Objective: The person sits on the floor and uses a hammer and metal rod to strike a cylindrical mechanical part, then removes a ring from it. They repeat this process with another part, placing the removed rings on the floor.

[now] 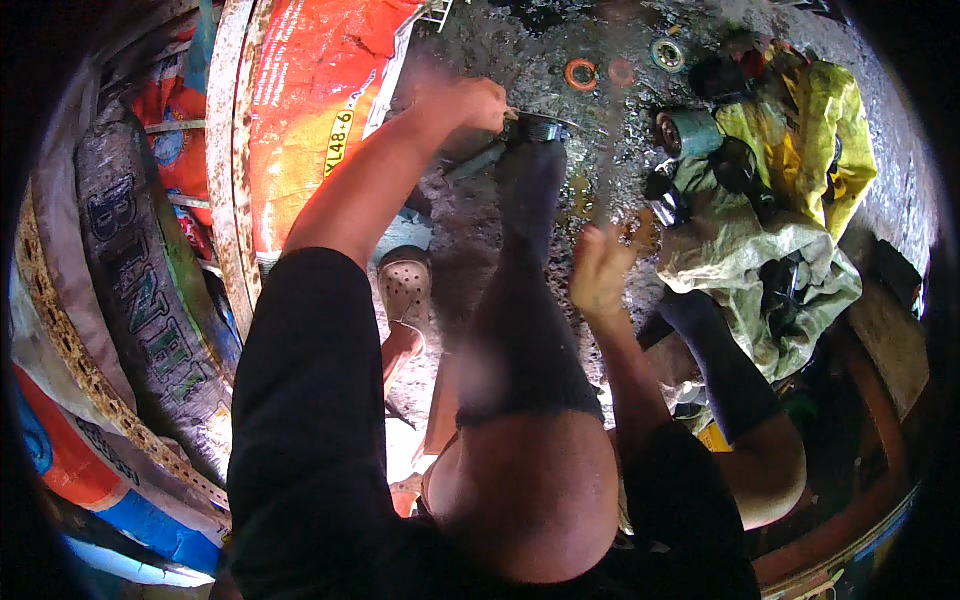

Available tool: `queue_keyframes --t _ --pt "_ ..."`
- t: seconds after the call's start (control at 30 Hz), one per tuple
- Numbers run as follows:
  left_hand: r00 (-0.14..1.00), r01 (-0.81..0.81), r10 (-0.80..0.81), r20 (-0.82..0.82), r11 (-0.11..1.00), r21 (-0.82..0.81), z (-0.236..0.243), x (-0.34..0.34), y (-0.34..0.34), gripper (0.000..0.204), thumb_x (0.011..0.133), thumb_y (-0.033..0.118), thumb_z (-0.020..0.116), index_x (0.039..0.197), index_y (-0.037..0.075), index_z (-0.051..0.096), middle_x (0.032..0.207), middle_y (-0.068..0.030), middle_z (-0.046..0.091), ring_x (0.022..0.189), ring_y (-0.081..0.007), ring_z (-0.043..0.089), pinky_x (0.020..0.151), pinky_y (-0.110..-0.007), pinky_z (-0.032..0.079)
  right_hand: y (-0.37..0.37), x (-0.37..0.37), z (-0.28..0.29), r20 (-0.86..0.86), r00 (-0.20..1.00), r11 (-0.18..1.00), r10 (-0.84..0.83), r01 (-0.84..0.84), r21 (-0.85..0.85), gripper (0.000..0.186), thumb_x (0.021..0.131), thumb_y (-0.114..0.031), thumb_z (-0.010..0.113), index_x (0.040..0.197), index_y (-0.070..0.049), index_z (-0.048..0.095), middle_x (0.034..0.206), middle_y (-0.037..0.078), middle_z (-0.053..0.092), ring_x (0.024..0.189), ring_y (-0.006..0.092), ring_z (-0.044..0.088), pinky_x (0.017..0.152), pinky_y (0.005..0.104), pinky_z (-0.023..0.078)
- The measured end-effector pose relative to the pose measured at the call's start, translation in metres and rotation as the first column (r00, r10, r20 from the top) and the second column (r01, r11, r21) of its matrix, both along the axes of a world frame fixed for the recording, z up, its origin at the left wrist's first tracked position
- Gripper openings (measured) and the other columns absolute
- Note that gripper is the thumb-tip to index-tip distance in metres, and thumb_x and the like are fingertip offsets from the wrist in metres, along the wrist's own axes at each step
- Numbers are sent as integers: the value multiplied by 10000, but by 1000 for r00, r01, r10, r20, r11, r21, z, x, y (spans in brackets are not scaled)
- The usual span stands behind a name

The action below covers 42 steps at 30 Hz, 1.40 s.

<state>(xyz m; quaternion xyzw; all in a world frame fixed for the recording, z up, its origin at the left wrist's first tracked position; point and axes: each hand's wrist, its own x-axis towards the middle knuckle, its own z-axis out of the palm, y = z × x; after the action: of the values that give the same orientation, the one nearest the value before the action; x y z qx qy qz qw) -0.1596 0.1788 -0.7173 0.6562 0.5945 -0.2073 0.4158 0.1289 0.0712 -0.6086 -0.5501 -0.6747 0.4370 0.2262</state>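
left hand fingers closed round thin tool at metal ring; right hand fingers spread, empty.

Floor: dark, oily, rough ground, brightly lit from above. Left side: rusty curved metal rim with an orange printed sack behind it, then a worn tyre. Right side: crumpled yellow and pale sacks in a heap. Two orange rings lie on the ground near the top. Lower right edge in deep shadow.
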Motion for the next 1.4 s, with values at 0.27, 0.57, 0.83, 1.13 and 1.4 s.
queue_keyframes --t 0.27,0.57,0.83,1.13,1.4 --pt "1000 25 -24 -19 997 67 -4 1 -1 462 792 396 687 1079 34 704 1099 -195 695 1059 -384 649 881 -461 536 17 -9 40 -47 999 971 -8 -4 -239 565 986 -469 498 833 58 635 617 181 567 529 375 541 556 431 436" --pt "993 88 -103 59 973 211 -34 1 -26 448 753 400 698 1040 57 711 1067 -186 700 1012 -374 665 862 -463 542 32 -17 28 154 986 952 70 -20 -306 483 1027 -402 420 900 23 612 613 196 547 520 357 538 546 428 434" --pt "983 -140 168 -70 943 300 0 20 -39 314 771 307 708 947 48 715 979 -226 694 945 -388 679 820 -474 553 11 10 23 -77 997 984 5 -19 -176 470 1043 -432 395 813 -43 527 565 -26 422 476 69 395 442 263 289" --pt "800 -469 503 327 864 -181 31 -4 7 408 768 389 776 884 15 660 700 -42 600 565 -101 517 482 -325 405 18 39 5 -74 973 951 -217 194 -243 501 1037 -444 403 760 -46 524 528 1 413 466 116 418 444 322 314" --pt "991 -99 103 89 994 -45 15 63 54 572 751 513 770 981 -2 673 776 -113 682 689 -244 667 594 -388 522 34 44 17 -215 902 886 -374 280 -370 499 1049 -434 390 731 -62 489 561 -28 394 477 63 368 440 261 274"
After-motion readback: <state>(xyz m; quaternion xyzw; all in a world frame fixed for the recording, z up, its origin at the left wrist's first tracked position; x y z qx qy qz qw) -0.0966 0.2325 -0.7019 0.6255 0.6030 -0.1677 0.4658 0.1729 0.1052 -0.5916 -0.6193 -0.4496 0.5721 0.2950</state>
